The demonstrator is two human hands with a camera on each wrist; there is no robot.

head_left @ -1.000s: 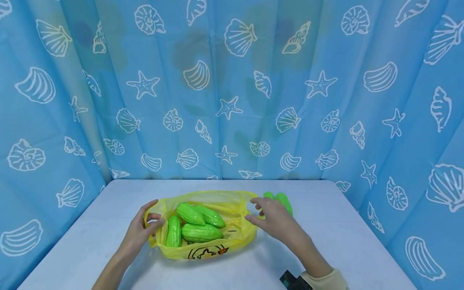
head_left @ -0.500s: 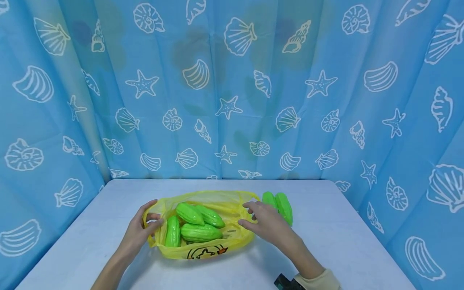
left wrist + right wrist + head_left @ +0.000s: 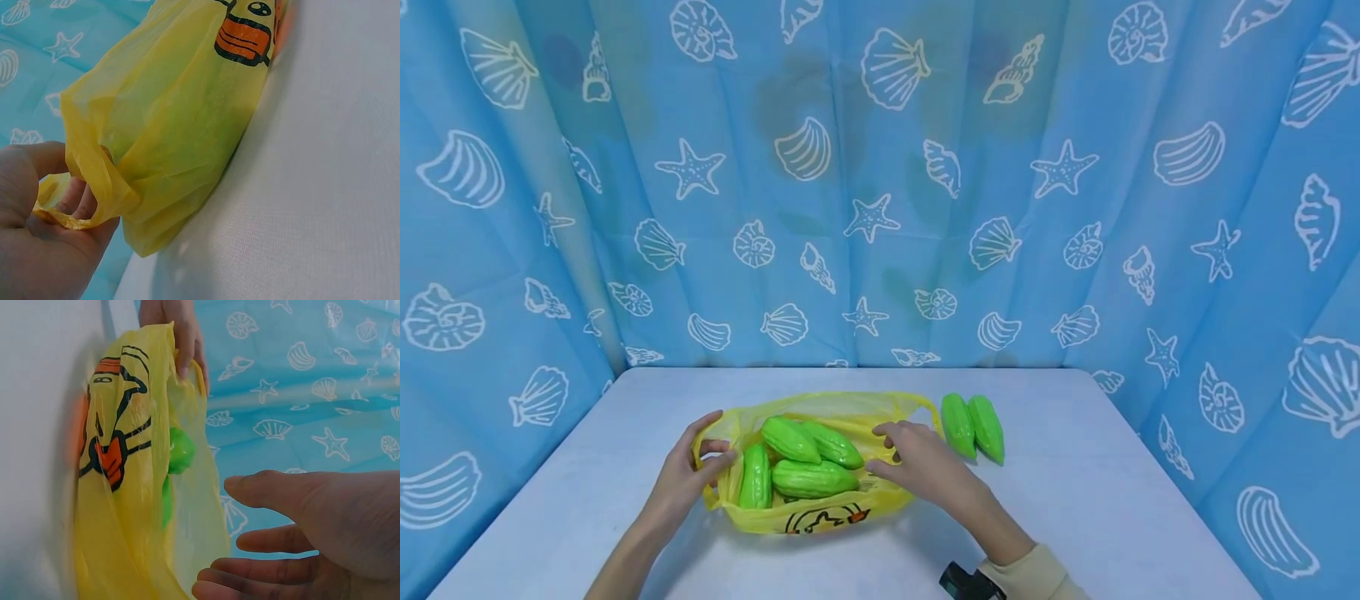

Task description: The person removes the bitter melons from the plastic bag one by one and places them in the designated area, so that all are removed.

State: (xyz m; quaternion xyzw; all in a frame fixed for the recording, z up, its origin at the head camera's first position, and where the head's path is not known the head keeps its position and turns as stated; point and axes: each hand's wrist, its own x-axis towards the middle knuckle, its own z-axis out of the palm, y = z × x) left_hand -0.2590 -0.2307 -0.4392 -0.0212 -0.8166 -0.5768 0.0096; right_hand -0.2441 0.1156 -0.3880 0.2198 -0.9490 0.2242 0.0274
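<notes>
Bag point(image 3: 883, 500) in L hand point(image 3: 687, 477) grip, as before; R hand point(image 3: 928, 468), grip released, now farther left, nr green veg point(image 3: 816, 480).

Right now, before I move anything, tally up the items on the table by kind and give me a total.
Yellow plastic bag: 1
Green bitter melons: 6 visible (4 inside the bag, 2 beside it)
Total: 7
</notes>
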